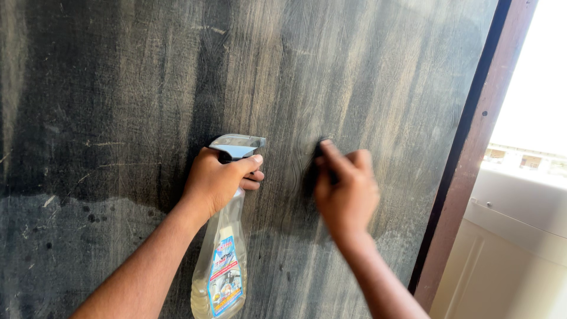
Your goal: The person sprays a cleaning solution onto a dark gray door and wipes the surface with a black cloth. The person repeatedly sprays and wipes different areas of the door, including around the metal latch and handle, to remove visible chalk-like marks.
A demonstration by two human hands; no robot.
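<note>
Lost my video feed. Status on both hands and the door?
Left hand grips clear spray bottle. Right hand, blurred, presses dark pad against dark door panel. Nothing in the way.

1 spray bottle (221, 260), 1 dark pad (312, 171) (blurred), 2 hands, 1 door (118, 88).

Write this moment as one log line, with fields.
left hand: grips clear plastic spray bottle | right hand: presses small dark pad on dark scratched board, blurred

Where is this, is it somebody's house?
Probably a doorway at the edge of a building: a dark wooden door, its brown frame, and bright daylight with buildings outside.
</note>
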